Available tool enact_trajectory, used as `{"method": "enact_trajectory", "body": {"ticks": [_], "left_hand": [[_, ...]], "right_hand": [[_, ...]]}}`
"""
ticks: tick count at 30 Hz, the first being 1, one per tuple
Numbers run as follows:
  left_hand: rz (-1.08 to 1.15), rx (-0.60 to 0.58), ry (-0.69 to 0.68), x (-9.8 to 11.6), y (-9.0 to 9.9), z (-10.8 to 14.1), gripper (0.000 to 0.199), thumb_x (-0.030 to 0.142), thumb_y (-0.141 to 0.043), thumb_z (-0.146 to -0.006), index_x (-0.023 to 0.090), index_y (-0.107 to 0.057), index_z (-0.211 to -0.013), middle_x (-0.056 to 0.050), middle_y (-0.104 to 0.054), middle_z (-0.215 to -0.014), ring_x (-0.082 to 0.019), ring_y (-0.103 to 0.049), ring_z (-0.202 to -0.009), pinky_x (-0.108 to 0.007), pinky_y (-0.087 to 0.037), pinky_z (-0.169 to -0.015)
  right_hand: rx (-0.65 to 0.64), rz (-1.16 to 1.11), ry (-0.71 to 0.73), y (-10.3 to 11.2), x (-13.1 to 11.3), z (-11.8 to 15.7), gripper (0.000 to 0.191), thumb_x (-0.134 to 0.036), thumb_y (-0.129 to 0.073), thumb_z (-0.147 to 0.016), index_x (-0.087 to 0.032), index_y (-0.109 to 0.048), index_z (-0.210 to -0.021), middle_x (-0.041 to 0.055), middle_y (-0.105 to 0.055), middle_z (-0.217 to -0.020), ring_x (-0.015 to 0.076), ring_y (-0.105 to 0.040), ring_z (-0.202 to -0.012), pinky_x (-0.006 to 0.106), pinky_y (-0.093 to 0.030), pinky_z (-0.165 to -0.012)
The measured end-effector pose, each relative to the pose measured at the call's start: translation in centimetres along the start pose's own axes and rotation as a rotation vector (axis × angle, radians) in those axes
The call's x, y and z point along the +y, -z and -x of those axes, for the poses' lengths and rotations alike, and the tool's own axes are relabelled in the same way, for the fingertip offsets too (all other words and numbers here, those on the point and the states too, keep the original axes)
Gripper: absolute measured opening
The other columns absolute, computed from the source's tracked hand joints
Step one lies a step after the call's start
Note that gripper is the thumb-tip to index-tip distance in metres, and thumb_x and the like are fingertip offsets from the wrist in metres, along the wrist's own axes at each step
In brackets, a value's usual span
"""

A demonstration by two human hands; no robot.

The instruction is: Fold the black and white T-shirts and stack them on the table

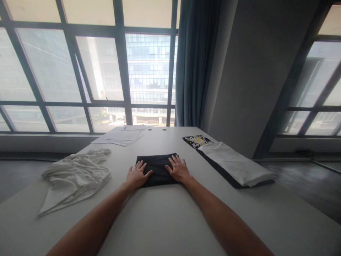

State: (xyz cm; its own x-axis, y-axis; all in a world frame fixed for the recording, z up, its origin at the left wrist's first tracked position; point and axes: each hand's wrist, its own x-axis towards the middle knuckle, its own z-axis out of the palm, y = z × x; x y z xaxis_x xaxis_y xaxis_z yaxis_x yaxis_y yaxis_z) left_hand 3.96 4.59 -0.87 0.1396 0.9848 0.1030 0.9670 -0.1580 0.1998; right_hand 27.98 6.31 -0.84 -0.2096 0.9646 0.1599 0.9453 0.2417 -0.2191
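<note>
A black garment [157,171], folded into a flat rectangle, lies in front of me on the white table [151,217]. My left hand [137,175] rests flat on its left side, fingers spread. On its right side lies my right hand [179,169], palm down with the fingers apart. Neither hand grips the cloth. What kind of garment it is cannot be made out in its folded state.
To the left lies a crumpled white garment [80,174]. Paper sheets [121,137] are spread at the far left. At right, a folded white cloth [237,163] lies over black fabric [221,172], beside a black printed piece [195,140]. Windows and a curtain [193,64] stand behind.
</note>
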Motion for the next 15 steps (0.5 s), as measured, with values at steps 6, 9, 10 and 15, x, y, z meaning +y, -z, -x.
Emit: {"method": "enact_trajectory", "body": {"ticks": [6,9,10,15], "left_hand": [[0.052,-0.040,0.041,-1.4,0.0,-0.7,0.075,0.064,-0.029,-0.094,0.020,-0.032,-0.154,-0.006,-0.014,-0.164,-0.025,-0.013,-0.152,-0.054,-0.014,-0.120],[0.090,-0.030,0.034,-1.7,-0.3,-0.9,0.073,0.062,-0.029,-0.095,0.020,-0.033,-0.153,-0.006,-0.016,-0.164,-0.025,-0.015,-0.151,-0.056,-0.012,-0.120],[0.110,-0.015,0.034,-1.9,-0.4,-1.0,0.071,0.061,-0.028,-0.095,0.019,-0.035,-0.152,-0.007,-0.019,-0.163,-0.025,-0.018,-0.151,-0.054,-0.013,-0.120],[0.140,0.110,0.062,-2.4,-0.8,-1.4,0.063,0.054,-0.034,-0.096,0.019,-0.046,-0.146,-0.009,-0.033,-0.159,-0.024,-0.033,-0.145,-0.043,-0.024,-0.118]], "right_hand": [[-0.090,-0.030,-0.140,-0.1,1.4,-0.8,0.072,-0.061,-0.022,-0.098,-0.018,-0.030,-0.155,0.0062,-0.019,-0.163,0.0249,-0.015,-0.151,0.052,-0.009,-0.120],[-0.086,-0.025,-0.152,-0.2,1.5,-0.9,0.072,-0.060,-0.022,-0.098,-0.017,-0.031,-0.155,0.0067,-0.019,-0.163,0.0243,-0.016,-0.150,0.051,-0.009,-0.120],[-0.079,-0.018,-0.162,-0.1,1.5,-0.8,0.071,-0.060,-0.023,-0.098,-0.017,-0.031,-0.155,0.0075,-0.020,-0.163,0.0248,-0.017,-0.150,0.051,-0.009,-0.120],[0.129,0.092,-0.348,0.8,0.8,-0.3,0.072,-0.053,-0.037,-0.097,-0.007,-0.032,-0.152,0.0238,-0.042,-0.150,0.0329,-0.042,-0.136,0.053,-0.026,-0.112]]}}
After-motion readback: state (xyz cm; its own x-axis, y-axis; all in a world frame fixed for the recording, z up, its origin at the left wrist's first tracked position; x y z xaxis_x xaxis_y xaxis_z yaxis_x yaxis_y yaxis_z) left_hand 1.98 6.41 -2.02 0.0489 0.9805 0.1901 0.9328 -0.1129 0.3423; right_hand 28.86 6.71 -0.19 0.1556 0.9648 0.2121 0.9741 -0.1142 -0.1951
